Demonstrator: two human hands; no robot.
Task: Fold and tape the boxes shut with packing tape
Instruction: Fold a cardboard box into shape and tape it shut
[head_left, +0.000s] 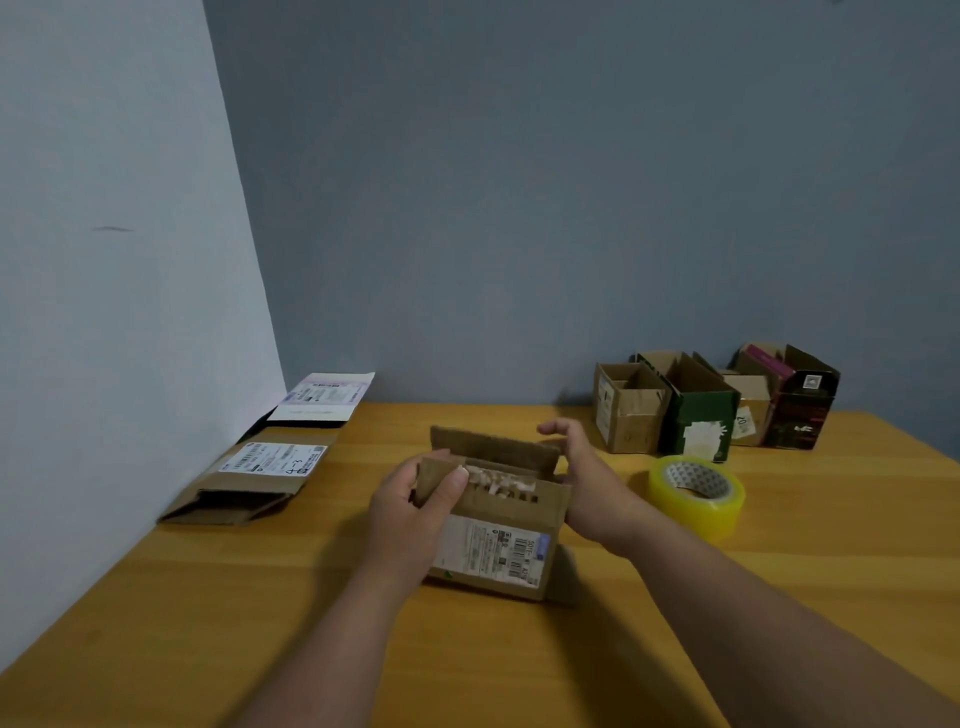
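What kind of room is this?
Probably a corner of a home room used for packing parcels. A wooden table stands against bare walls, with cardboard boxes at the back and a roll of tape beside the hands.

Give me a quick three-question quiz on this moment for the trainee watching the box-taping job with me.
1. True or false: the tape roll lies on the table to the right of the box being folded.
2. Which hand pinches a flap of that box: A) left hand B) right hand C) neither?
3. Fill in: the flattened boxes lie along the ____ wall.

Key:
1. True; neither hand touches the roll.
2. A; its thumb presses the near-left flap, while the right hand rests at the box's right side.
3. Left.
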